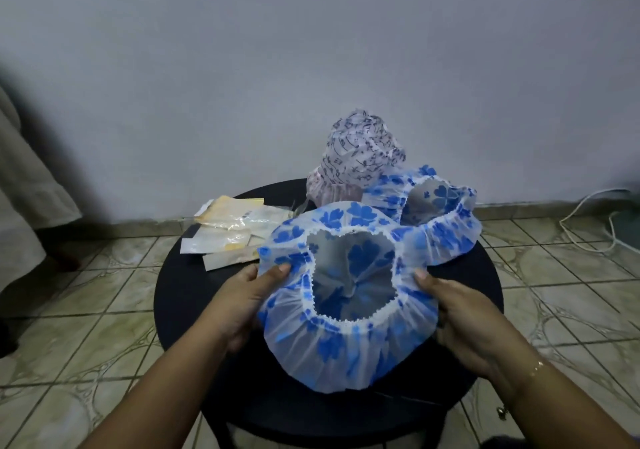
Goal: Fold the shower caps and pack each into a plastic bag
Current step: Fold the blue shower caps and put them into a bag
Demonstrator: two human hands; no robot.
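While the left hand and right hand each pinch a side of the blue cap, held open-side up over the tabletop, folding seems just begun; next, bring the sides together. Bags wait at the left.

Both hands hold blue-flowered shower cap above round table

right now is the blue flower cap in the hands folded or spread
Spread: both hands, left and right, hold the blue flower cap open, elastic rim round and gaping.
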